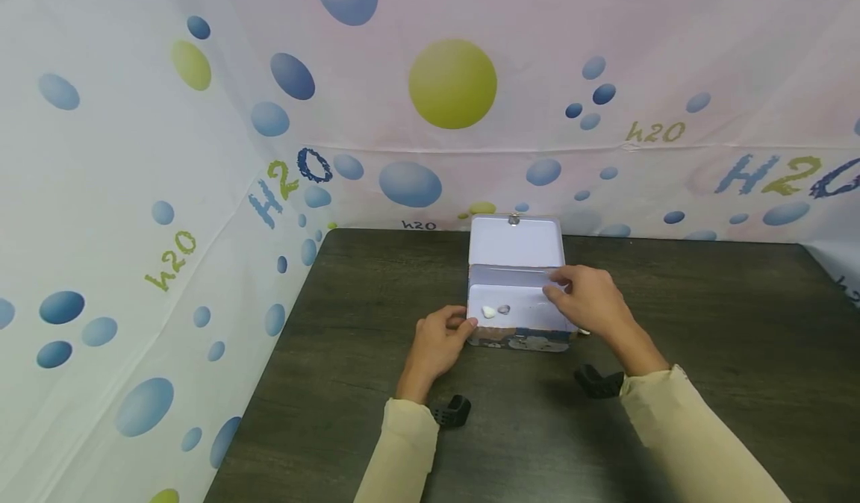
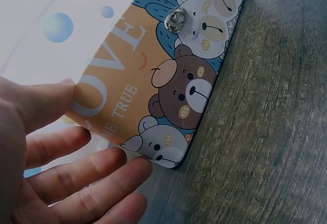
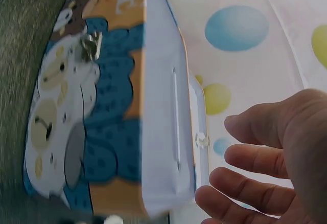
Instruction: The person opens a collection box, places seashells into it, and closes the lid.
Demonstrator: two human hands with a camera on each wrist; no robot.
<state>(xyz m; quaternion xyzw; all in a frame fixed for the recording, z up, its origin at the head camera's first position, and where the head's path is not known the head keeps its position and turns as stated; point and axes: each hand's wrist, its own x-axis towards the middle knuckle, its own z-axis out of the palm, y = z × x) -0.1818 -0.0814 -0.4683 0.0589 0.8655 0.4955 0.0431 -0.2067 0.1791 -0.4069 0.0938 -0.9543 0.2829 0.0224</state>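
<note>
An open tin box (image 1: 520, 339) with a white inside stands on the table. Cartoon bears and white lettering decorate its front (image 2: 181, 86). Two small pieces, a white one (image 1: 488, 312) and a greyish one (image 1: 504, 310), lie inside towards the left; whether they are pebbles or shells is too small to tell. My left hand (image 1: 435, 342) holds the box's front left corner, thumb at the rim and fingers along the side. Over the right end of the box hovers my right hand (image 1: 591, 301), its fingers loosely bent and nothing between them in the right wrist view.
The raised lid (image 1: 516, 242) with its metal clasp (image 1: 513, 219) leans back near the patterned backdrop (image 1: 363, 100). A small white thing (image 1: 583, 331) lies by the box's right side. The dark wooden table (image 1: 725, 324) extends on both sides.
</note>
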